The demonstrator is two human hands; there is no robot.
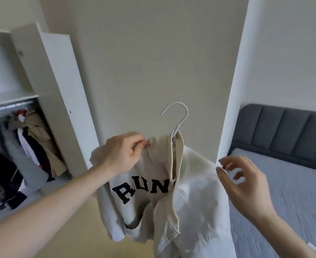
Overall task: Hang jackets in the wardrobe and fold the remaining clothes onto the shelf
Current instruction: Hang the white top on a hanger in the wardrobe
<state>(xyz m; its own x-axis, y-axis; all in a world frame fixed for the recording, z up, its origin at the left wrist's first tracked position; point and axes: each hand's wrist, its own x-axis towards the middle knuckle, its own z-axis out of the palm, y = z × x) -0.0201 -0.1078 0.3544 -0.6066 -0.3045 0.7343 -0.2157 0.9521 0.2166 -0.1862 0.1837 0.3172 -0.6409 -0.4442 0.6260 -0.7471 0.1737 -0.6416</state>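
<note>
The left hand [124, 152] is pinching the cream hooded jacket [172, 192] at its left shoulder, thumb and fingertips closed on a small fold of cloth just left of the hanger's neck. The right hand [241, 180] is hovering beside the jacket's right shoulder, fingers spread and loosely curved, gripping nothing; whether its fingertips are grazing the cloth cannot be told.

The jacket is hanging on a white hanger [175, 118], whose hook is standing up above the collar with its open end pointing left. The hood is draping down the middle of the garment, and black block letters reading "RUN" are showing on the panel to the left of the hood, the rest of the word being covered. The jacket is being held in the air in front of a beige wall [153, 62].

Left of the jacket, the white wardrobe [47, 71] is standing with its door swung open. Inside it, dark, white and tan clothes [30, 138] are hanging from a rail [8, 107] under a shelf [10, 99]. Right of the jacket, past a white wall edge, a bed [287, 183] with a grey-blue mattress is lying under a dark grey padded headboard [287, 127].
</note>
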